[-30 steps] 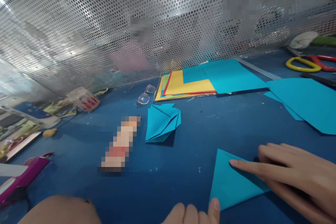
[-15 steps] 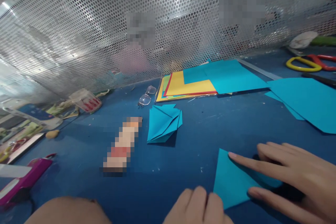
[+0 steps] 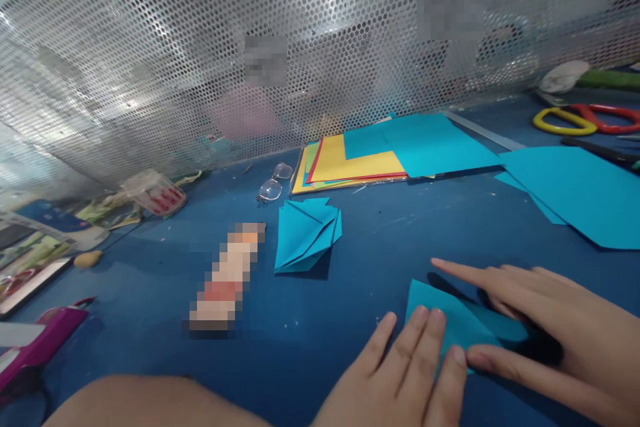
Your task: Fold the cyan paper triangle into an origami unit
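Two bare hands pressed flat on one small folded piece of teal paper [image 3: 453,320] near the front edge of the blue table [image 3: 380,240]. Left hand [image 3: 410,373] lay with fingers spread over the paper's near left corner. Right hand [image 3: 545,327] covered its right side, index finger stretched leftward along the far edge, thumb on the near edge. Paper sat directly between them, its length running left to right. Farther back lay a folded teal paper fan shape [image 3: 306,233] and a stack of coloured sheets [image 3: 360,160].

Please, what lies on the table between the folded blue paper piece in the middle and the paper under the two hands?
In the head view, nothing: between the folded blue piece and the blue paper under the hands shows only bare blue table.
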Demonstrator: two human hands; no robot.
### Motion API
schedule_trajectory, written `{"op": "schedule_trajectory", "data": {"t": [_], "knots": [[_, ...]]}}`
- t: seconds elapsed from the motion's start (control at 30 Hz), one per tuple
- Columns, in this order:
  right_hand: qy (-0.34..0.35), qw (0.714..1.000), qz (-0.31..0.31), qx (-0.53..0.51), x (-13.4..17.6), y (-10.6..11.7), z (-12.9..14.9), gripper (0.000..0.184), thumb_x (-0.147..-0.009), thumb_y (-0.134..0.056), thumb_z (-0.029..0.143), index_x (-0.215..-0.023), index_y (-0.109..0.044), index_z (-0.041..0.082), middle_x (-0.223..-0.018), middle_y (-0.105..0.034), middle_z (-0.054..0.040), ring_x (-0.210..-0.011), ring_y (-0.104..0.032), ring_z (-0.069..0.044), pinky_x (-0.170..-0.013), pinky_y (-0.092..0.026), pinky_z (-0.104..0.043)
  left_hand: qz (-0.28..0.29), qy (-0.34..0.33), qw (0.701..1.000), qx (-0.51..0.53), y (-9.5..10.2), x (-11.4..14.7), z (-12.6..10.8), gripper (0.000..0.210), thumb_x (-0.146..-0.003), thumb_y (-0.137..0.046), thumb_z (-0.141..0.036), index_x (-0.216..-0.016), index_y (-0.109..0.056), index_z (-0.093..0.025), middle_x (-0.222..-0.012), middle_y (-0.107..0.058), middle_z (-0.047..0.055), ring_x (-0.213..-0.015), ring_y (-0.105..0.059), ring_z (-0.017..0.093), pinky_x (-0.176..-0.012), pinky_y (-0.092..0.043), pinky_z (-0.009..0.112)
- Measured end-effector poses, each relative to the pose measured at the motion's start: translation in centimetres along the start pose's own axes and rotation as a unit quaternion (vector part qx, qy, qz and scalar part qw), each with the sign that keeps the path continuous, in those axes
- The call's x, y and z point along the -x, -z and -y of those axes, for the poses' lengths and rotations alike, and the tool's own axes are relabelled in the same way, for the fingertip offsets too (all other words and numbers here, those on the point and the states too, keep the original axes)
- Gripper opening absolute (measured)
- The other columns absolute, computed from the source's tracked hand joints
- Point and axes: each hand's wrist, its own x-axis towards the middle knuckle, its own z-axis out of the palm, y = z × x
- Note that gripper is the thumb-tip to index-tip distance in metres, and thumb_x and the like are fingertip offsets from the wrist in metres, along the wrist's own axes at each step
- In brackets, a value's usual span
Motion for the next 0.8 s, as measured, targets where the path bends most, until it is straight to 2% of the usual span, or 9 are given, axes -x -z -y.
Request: {"op": "schedule_trajectory", "data": {"t": [0.03, 0.1, 0.23, 0.37, 0.47, 0.57, 0.63, 0.7, 0.8], "knots": [[-0.006, 1.0, -0.001, 0.003, -0.1, 0.2, 0.0, 0.076, -0.111, -0.062, 0.076, -0.181, -0.052, 0.046, -0.139, -0.083, -0.0085, -0.107, -0.085, -0.036, -0.079, -0.075, -0.046, -0.004, 0.001, 1.0, 0.0, 0.0, 0.0, 0.0, 0.037, -0.126, -0.053, -0.034, -0.139, -0.084, -0.018, -0.15, -0.084, 0.011, -0.144, -0.077, 0.024, -0.112, -0.066, 0.034], [-0.053, 0.999, -0.003, -0.002, 0.0, 0.5, -0.2, 0.074, -0.108, -0.065, 0.076, -0.175, -0.061, 0.043, -0.119, -0.084, -0.0106, -0.096, -0.084, -0.035, -0.071, -0.073, -0.044, -0.011, 0.008, 1.0, 0.003, 0.1, 0.1, 0.1, 0.036, -0.127, -0.054, -0.035, -0.144, -0.082, -0.02, -0.148, -0.085, 0.009, -0.144, -0.077, 0.023, -0.113, -0.066, 0.035], [-0.148, 0.988, -0.034, -0.023, 0.0, 0.1, -0.3, 0.067, -0.1, -0.07, 0.08, -0.151, -0.082, 0.037, -0.094, -0.079, -0.0115, -0.094, -0.081, -0.04, -0.076, -0.072, -0.048, 0.008, 0.016, 0.999, 0.034, 0.6, -0.1, 0.8, 0.033, -0.127, -0.055, -0.037, -0.145, -0.08, -0.023, -0.151, -0.084, 0.009, -0.145, -0.075, 0.022, -0.112, -0.067, 0.037], [-0.146, 0.988, -0.045, -0.028, -0.3, -0.5, 0.2, 0.066, -0.1, -0.068, 0.083, -0.146, -0.084, 0.038, -0.092, -0.078, -0.0111, -0.096, -0.081, -0.04, -0.078, -0.073, -0.048, 0.074, 0.014, 0.992, 0.104, 0.9, -1.3, 2.3, 0.025, -0.123, -0.066, -0.043, -0.139, -0.078, -0.027, -0.14, -0.084, 0.006, -0.129, -0.079, 0.022, -0.102, -0.065, 0.034], [-0.144, 0.988, -0.047, -0.028, 0.0, -0.6, 0.1, 0.066, -0.101, -0.068, 0.083, -0.148, -0.083, 0.038, -0.093, -0.078, -0.011, -0.097, -0.082, -0.039, -0.078, -0.073, -0.047, 0.135, 0.011, 0.974, 0.181, 1.0, -2.5, 3.5, 0.038, -0.124, -0.063, -0.056, -0.14, -0.074, -0.023, -0.131, -0.082, 0.005, -0.117, -0.079, 0.021, -0.094, -0.061, 0.033], [-0.118, 0.992, -0.016, -0.031, 1.0, -0.4, -0.6, 0.065, -0.107, -0.064, 0.08, -0.158, -0.077, 0.041, -0.096, -0.079, -0.0094, -0.098, -0.083, -0.038, -0.078, -0.073, -0.046, 0.186, 0.026, 0.958, 0.217, 1.0, -3.1, 3.8, 0.041, -0.124, -0.06, -0.054, -0.143, -0.071, -0.018, -0.127, -0.08, 0.006, -0.116, -0.076, 0.023, -0.093, -0.06, 0.036], [-0.087, 0.995, 0.025, -0.037, 1.7, -0.3, -1.3, 0.062, -0.115, -0.056, 0.076, -0.169, -0.065, 0.049, -0.1, -0.079, -0.0061, -0.101, -0.084, -0.036, -0.076, -0.073, -0.044, 0.176, 0.035, 0.962, 0.206, 0.7, -2.8, 3.5, 0.041, -0.126, -0.057, -0.05, -0.147, -0.071, -0.018, -0.129, -0.079, 0.006, -0.117, -0.075, 0.023, -0.097, -0.059, 0.035], [-0.07, 0.995, 0.051, -0.047, 2.1, -0.2, -1.9, 0.057, -0.119, -0.05, 0.071, -0.173, -0.057, 0.056, -0.104, -0.08, -0.0036, -0.104, -0.085, -0.034, -0.075, -0.072, -0.044, 0.129, 0.037, 0.975, 0.175, 0.4, -2.1, 3.1, 0.05, -0.128, -0.048, -0.055, -0.157, -0.069, -0.02, -0.137, -0.079, 0.007, -0.124, -0.074, 0.022, -0.105, -0.059, 0.034], [-0.082, 0.995, 0.028, -0.051, 2.0, -0.3, -2.1, 0.055, -0.114, -0.057, 0.072, -0.164, -0.07, 0.051, -0.109, -0.083, -0.0075, -0.104, -0.084, -0.037, -0.078, -0.074, -0.047, 0.095, 0.016, 0.988, 0.122, -0.1, -1.2, 2.7, 0.069, -0.128, -0.036, -0.067, -0.176, -0.056, -0.023, -0.169, -0.069, 0.011, -0.156, -0.064, 0.026, -0.122, -0.058, 0.042]]}}
